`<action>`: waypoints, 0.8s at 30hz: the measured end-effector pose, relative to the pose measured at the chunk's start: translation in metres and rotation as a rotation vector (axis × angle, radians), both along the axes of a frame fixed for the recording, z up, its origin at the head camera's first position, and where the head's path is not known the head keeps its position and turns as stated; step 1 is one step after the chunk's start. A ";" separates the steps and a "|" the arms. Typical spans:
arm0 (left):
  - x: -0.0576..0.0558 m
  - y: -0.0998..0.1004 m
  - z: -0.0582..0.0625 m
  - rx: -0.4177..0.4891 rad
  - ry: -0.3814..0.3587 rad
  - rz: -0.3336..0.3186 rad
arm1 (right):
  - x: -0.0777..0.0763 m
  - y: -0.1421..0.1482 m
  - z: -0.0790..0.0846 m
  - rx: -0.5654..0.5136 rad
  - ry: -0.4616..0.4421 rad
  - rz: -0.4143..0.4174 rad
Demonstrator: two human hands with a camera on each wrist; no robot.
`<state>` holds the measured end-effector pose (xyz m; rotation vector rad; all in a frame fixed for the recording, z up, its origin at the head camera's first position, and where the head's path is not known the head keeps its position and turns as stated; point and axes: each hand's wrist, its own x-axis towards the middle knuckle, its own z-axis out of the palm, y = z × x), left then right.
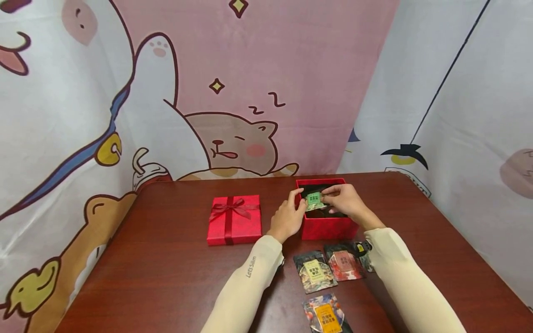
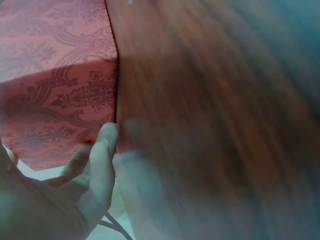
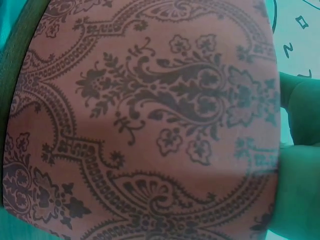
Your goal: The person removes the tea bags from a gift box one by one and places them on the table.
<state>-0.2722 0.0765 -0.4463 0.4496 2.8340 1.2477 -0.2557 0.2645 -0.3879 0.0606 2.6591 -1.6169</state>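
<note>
A red gift box [image 1: 329, 228] without its lid stands on the table, its inside dark. My right hand [image 1: 347, 200] reaches over the rim and pinches the right side of a small packet with a green label [image 1: 314, 199], which lies tilted in the box opening. At the box's left wall is my left hand [image 1: 288, 217], gripping the rim with its thumb inside, close by the packet's left edge. In the left wrist view, fingers [image 2: 102, 165] of that hand rest along the patterned outer wall [image 2: 60, 107]. The right wrist view is mostly filled by the box's patterned side [image 3: 150, 110].
The red lid [image 1: 241, 222] with a ribbon bow lies to the left. In front of the box lie a yellow-label packet [image 1: 315, 273], a red-label packet [image 1: 342, 262] and, nearest me, an orange-label packet [image 1: 326, 314]. Another packet [image 1: 366, 263] is partly hidden by the right sleeve.
</note>
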 end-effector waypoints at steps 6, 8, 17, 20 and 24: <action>0.001 -0.001 0.001 0.002 0.000 0.003 | 0.003 0.002 0.002 -0.011 0.009 0.001; 0.001 0.000 0.001 0.003 0.003 0.001 | 0.004 0.002 0.002 -0.009 0.015 0.004; -0.001 0.001 0.000 0.016 0.019 0.005 | 0.012 0.003 0.007 -0.020 0.003 -0.010; 0.000 0.001 0.000 0.021 0.023 0.001 | 0.014 0.004 0.008 -0.022 -0.004 -0.017; 0.000 0.001 0.000 0.023 0.021 -0.003 | 0.016 0.005 0.007 -0.018 -0.010 -0.020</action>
